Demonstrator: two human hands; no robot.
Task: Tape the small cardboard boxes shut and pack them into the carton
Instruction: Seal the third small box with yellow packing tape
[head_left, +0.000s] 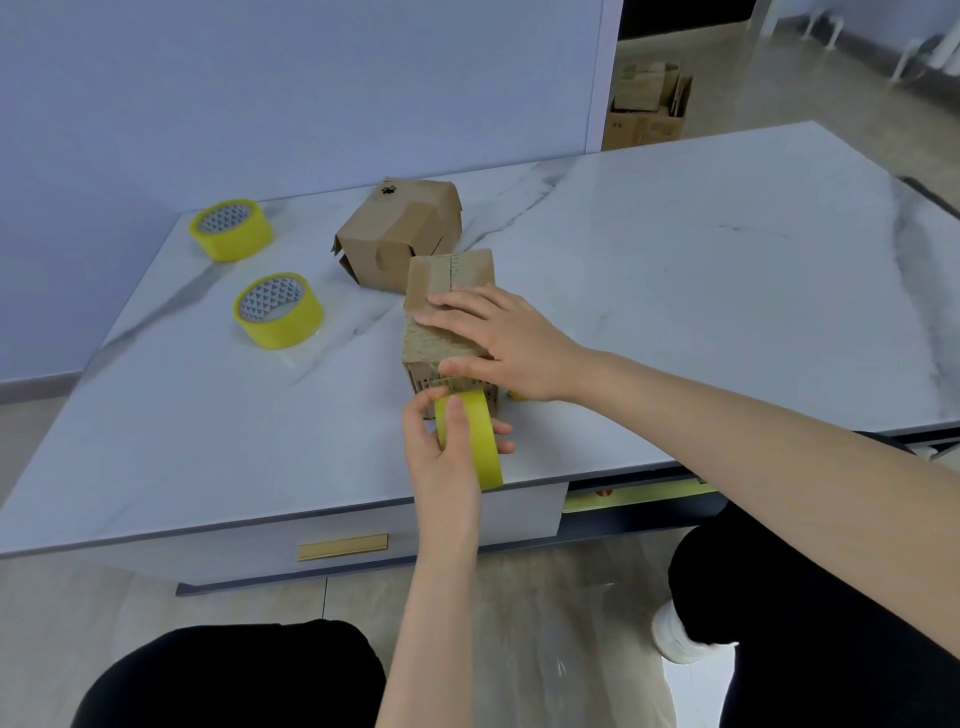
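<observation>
Near surface (675, 291) front edge: flat right hand (501, 340) steadies small brown cardboard box (444, 278); left hand (441, 470) grips yellow tape roll (480, 441) for taping.

The near box (447, 275) stands upright, the far box (400, 231) just behind it, flaps ajar, both brown cardboard.

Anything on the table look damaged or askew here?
Yes. The rear box is misshapen, its side flaps gaping, with a dark blotch on top. The front box, under the right hand, has torn outer paper showing corrugation. The left hand grips a tape roll.
</observation>
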